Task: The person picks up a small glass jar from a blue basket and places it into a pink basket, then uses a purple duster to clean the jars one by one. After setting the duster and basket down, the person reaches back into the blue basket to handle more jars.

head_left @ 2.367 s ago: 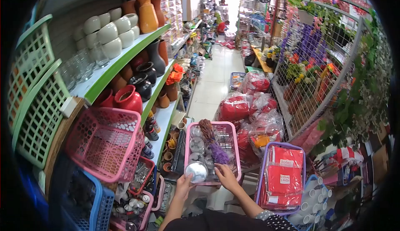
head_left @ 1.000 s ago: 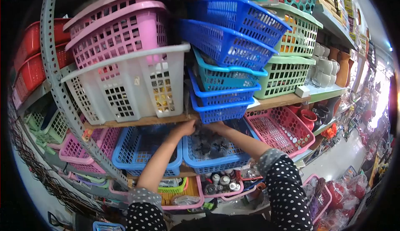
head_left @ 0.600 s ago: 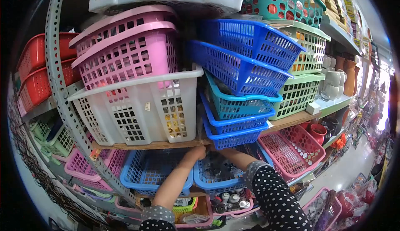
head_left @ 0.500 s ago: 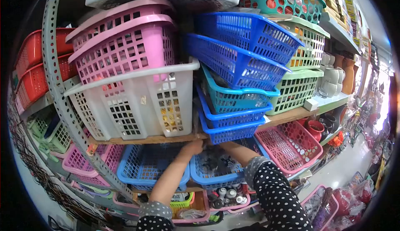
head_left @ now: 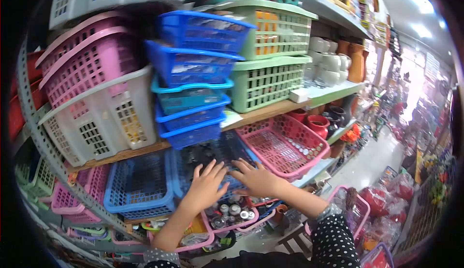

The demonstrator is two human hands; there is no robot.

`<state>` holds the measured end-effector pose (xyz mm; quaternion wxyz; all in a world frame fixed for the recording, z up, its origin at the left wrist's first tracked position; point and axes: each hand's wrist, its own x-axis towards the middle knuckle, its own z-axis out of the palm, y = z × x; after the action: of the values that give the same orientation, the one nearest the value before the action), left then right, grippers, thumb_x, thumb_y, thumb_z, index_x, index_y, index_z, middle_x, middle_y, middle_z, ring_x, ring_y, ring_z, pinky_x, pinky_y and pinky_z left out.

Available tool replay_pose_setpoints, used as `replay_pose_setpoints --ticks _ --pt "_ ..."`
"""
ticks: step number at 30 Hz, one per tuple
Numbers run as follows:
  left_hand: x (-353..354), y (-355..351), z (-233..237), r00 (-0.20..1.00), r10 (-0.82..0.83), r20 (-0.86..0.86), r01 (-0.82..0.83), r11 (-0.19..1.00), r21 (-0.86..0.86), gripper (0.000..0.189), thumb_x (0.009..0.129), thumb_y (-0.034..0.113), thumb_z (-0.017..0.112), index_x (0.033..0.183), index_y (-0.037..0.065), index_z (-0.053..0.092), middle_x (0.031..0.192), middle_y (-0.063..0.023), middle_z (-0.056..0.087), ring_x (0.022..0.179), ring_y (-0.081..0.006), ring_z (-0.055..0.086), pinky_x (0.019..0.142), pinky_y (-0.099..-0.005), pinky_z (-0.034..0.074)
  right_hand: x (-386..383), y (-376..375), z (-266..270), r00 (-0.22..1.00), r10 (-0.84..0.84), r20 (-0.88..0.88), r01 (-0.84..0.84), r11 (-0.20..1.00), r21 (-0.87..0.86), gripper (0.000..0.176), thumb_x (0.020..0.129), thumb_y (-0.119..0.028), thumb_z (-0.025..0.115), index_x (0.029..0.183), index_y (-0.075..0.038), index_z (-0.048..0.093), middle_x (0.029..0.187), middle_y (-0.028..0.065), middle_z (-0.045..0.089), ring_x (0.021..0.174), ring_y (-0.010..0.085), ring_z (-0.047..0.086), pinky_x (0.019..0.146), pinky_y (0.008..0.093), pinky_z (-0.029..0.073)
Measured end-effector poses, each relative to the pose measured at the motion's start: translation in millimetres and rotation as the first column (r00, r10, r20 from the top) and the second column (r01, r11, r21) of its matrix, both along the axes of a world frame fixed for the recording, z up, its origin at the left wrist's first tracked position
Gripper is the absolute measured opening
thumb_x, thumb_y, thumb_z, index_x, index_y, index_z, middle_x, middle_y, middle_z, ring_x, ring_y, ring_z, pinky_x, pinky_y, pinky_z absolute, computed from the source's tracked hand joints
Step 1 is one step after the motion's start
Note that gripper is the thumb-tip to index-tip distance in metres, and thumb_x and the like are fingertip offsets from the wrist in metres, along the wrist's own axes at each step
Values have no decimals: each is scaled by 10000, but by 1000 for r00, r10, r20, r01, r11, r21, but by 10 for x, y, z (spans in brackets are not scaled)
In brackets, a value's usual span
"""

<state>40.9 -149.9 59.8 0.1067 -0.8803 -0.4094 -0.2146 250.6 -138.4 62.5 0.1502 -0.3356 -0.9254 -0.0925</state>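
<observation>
Both of my hands are held out over the front of a blue basket that has dark items in clear plastic in it. My left hand [head_left: 207,185] has its fingers spread and holds nothing. Close to its right, my right hand [head_left: 257,177] is likewise spread and empty, palm down. The blue basket [head_left: 178,171] lies on the lower shelf, beneath a stack of blue baskets [head_left: 191,135]. To its left is another blue basket [head_left: 112,195], and to its right a pink basket [head_left: 290,174].
A wooden shelf edge [head_left: 263,116] crosses above my hands, with green baskets [head_left: 273,84] and a white basket [head_left: 104,113] on it. A perforated metal post [head_left: 46,147] stands at the left. Red pots [head_left: 317,124] and white vases [head_left: 331,63] are farther right.
The view has turned to the right. My hands have come out from under the shelf edge and now show whole, with fingers spread, above the blue basket's front.
</observation>
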Motion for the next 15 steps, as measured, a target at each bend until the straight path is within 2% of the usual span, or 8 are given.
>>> replay_pose_setpoints --ticks 2,4,5,8,12,13,14,15 --pt "299 -227 -19 996 -81 23 82 996 -39 446 870 317 522 1228 53 497 1315 -107 460 1271 -279 359 1013 -499 241 309 -371 1 996 -91 12 91 996 4 596 809 -445 572 1251 -78 415 1309 205 381 1248 351 368 879 577 383" --pt "563 -362 -127 972 -195 131 216 961 -174 461 862 319 539 1241 61 488 1322 -96 457 1272 -272 361 1021 -475 236 607 -682 -76 983 -178 -38 178 984 -10 584 819 -436 564 1261 -84 417 1308 200 382 1236 341 380 890 579 367" --pt "702 -419 -176 953 -214 213 267 926 -266 469 853 313 558 1247 71 485 1321 -98 459 1269 -268 369 1025 -450 237 746 -859 -69 971 -232 -58 228 971 -67 570 824 -434 559 1260 -92 427 1307 191 384 1226 335 389 889 583 362" --pt "1105 -537 -425 899 -283 334 393 858 -330 434 841 251 572 1229 71 500 1251 -108 517 1212 -275 431 1002 -397 288 1251 -1261 -378 886 -435 -159 398 891 -217 532 842 -441 535 1242 -103 440 1313 179 379 1232 338 380 918 589 347" --pt "1645 -698 -862 808 -305 504 543 718 -435 357 815 176 595 1146 45 557 1157 -137 566 1092 -289 519 942 -377 366 1828 -1987 -547 653 -744 -141 617 631 -470 543 849 -477 509 1226 -91 444 1334 175 372 1252 321 370 977 591 290" --pt "1798 -746 -958 783 -333 526 579 699 -420 318 810 153 596 1105 37 578 1101 -143 591 1042 -293 549 914 -364 397 1982 -2162 -730 568 -817 -97 700 542 -465 541 846 -477 515 1228 -99 451 1311 175 396 1232 320 391 968 578 301" --pt "1951 -792 -1042 750 -349 562 624 654 -428 280 797 136 606 1054 26 593 1041 -140 609 1005 -298 564 891 -359 412 2112 -2330 -847 515 -849 -119 740 511 -438 546 837 -479 531 1225 -100 460 1274 175 428 1198 326 421 959 566 308" --pt "2080 -843 -1110 756 -360 546 633 611 -474 269 796 158 612 1037 40 595 1037 -122 609 1017 -288 556 922 -369 383 2220 -2498 -965 432 -895 -110 767 429 -478 543 834 -475 540 1218 -98 467 1257 172 441 1182 327 432 953 561 312"
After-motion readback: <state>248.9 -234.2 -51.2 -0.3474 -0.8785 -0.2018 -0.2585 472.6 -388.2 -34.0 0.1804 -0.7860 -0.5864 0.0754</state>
